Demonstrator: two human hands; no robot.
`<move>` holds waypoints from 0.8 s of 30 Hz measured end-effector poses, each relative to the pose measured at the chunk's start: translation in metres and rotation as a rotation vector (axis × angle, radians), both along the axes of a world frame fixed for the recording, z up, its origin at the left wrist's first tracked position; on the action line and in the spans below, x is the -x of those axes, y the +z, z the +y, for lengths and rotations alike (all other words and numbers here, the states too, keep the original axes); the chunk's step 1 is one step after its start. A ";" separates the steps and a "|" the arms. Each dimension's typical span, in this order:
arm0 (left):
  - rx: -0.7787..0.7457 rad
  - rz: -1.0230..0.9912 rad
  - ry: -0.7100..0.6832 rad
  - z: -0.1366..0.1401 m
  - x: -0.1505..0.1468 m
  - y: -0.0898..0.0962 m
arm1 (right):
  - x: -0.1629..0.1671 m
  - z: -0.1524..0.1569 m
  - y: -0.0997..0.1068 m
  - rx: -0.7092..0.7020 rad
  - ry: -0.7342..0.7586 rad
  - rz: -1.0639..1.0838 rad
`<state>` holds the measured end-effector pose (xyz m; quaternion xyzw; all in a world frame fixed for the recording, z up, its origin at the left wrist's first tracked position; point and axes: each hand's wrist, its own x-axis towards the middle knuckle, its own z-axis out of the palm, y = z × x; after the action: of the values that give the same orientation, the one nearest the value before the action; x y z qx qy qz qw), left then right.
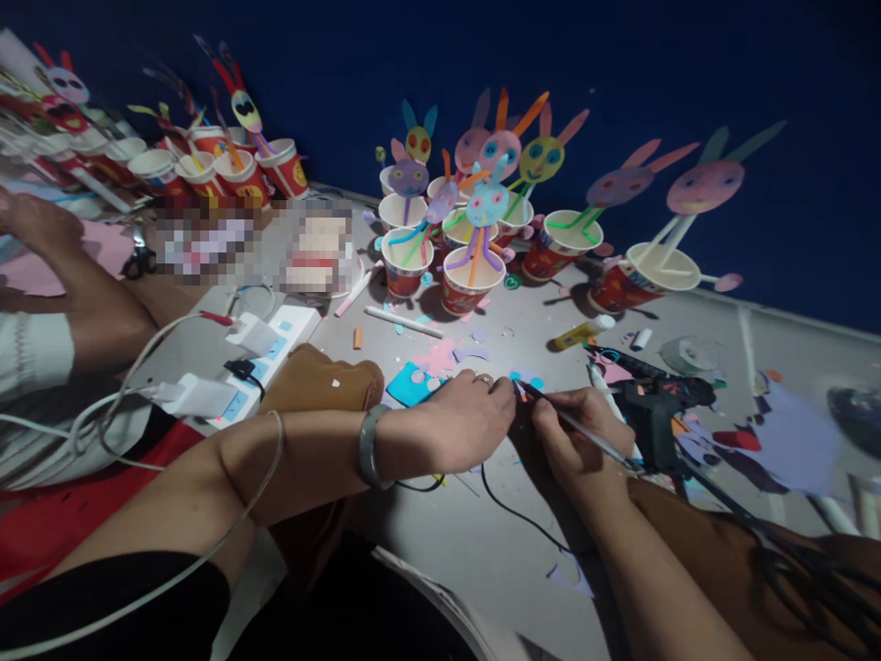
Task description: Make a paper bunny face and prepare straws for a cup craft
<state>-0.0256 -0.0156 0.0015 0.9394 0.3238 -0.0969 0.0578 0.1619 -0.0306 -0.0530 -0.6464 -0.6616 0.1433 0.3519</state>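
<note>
My right hand grips a pen with a clear barrel and dark front end, its tip pointing down-left at the tabletop. Beside that tip is my left hand, its fingers together and curled down to the table. What lies under those fingertips is too small and covered to make out. Small blue paper circles lie just past the pen tip. Partly behind my left hand is a blue paper sheet with round holes cut in it.
Paper cups with rabbit-faced straw figures stand along the blue wall. A black glue gun lies right of my right hand, near a glue stick. A white power strip with cables is at left, beside another person's arm.
</note>
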 end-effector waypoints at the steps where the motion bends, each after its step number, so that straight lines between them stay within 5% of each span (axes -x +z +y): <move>1: 0.001 0.005 0.000 0.000 0.000 0.001 | 0.000 0.000 0.000 -0.002 0.007 -0.001; 24: -0.017 0.008 -0.003 0.000 -0.001 0.000 | 0.007 -0.005 0.004 -0.024 -0.003 -0.022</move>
<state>-0.0250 -0.0154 0.0010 0.9400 0.3232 -0.0980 0.0485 0.1544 -0.0352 -0.0489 -0.6448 -0.6661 0.1275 0.3525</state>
